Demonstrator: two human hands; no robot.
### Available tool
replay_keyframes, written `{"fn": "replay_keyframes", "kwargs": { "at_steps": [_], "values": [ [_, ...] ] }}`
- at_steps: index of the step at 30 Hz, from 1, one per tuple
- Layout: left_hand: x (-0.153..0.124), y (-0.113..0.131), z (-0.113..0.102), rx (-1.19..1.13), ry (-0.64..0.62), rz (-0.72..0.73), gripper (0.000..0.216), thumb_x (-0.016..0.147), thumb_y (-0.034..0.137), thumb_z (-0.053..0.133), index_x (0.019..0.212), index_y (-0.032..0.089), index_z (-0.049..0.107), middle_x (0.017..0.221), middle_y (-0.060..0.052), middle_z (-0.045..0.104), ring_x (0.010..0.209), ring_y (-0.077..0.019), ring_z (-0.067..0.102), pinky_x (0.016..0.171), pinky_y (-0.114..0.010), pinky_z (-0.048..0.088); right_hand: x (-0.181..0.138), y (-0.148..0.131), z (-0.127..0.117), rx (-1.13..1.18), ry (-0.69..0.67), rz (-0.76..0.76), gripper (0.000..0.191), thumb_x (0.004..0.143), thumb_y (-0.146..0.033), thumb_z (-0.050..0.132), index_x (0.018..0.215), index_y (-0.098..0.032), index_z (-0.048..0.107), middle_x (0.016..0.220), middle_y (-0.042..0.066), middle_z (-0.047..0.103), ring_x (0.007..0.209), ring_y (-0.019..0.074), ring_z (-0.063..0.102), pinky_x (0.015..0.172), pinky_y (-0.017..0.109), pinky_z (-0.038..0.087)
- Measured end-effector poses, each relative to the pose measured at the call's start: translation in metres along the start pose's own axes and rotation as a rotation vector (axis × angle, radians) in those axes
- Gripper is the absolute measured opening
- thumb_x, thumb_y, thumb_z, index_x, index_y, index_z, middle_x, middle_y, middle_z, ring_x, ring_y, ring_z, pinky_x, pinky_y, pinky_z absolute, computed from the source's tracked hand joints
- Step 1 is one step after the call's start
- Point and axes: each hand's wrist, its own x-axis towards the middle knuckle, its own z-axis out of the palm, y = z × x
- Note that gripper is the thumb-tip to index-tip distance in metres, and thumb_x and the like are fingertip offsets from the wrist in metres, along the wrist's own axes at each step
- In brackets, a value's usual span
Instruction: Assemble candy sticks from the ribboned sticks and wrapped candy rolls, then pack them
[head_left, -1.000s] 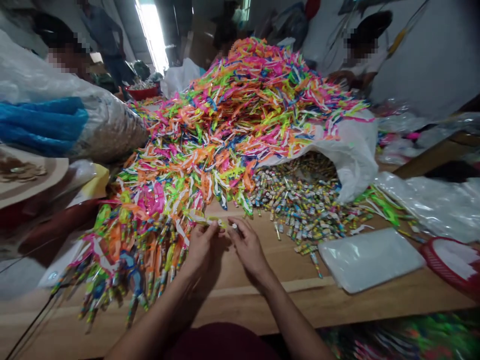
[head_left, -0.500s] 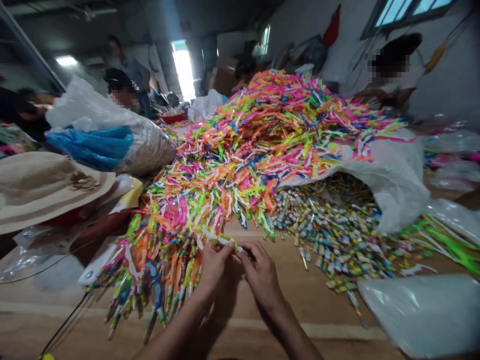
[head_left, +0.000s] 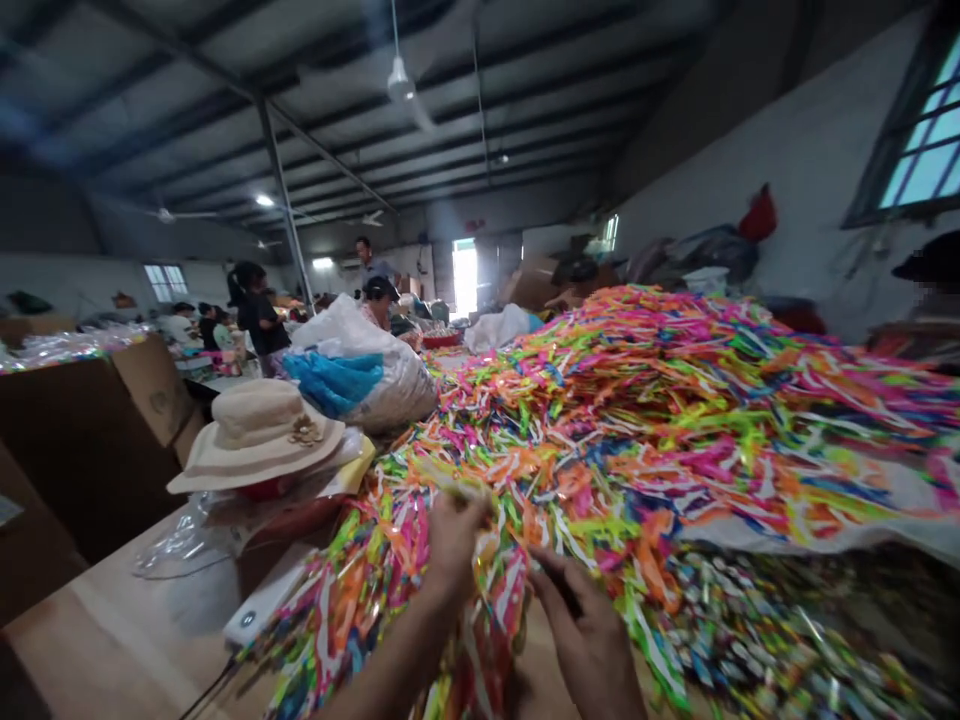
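Left hand (head_left: 454, 545) pinching a pale plastic streamer (head_left: 450, 480) right up against the huge neon streamer pile (head_left: 637, 420), right hand (head_left: 581, 630) just beside it, its grip impossible to call, candy sticks (head_left: 772, 630) spilling alongside on the wooden table (head_left: 127, 600)!

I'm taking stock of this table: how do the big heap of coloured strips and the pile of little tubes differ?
The heap of strips rises much higher and spreads wider than the low pile of little tubes. The strips are long, thin and bright pink, orange and green; the tubes are short, stubby and paler. Both are loose jumbles on the table.
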Motion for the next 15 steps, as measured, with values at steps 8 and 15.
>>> {"fn": "replay_keyframes", "kwargs": {
  "at_steps": [8, 15],
  "values": [
    [0.044, 0.111, 0.008, -0.276, 0.107, 0.344, 0.047, 0.046, 0.043, 0.097, 0.073, 0.017, 0.069, 0.065, 0.002, 0.069, 0.057, -0.0113, 0.061, 0.055, -0.022, 0.046, 0.03, -0.025, 0.0, 0.014, 0.117, -0.049, 0.036, 0.094, -0.063, 0.06, 0.107, -0.034, 0.078, 0.109, 0.006, 0.08, 0.1, 0.0307, 0.076, 0.083, 0.038, 0.064],
    [-0.043, -0.038, -0.002, -0.002, -0.027, -0.125, 0.051, 0.053, 0.054, 0.093, 0.074, 0.015, 0.068, 0.065, -0.004, 0.069, 0.06, -0.0152, 0.063, 0.058, -0.026, 0.048, -0.011, -0.008, -0.02, -0.025, -0.016, 0.048, 0.034, 0.098, -0.053, 0.058, 0.108, -0.028, 0.078, 0.107, 0.01, 0.078, 0.095, 0.0273, 0.075, 0.084, 0.038, 0.062]
  ]
}}
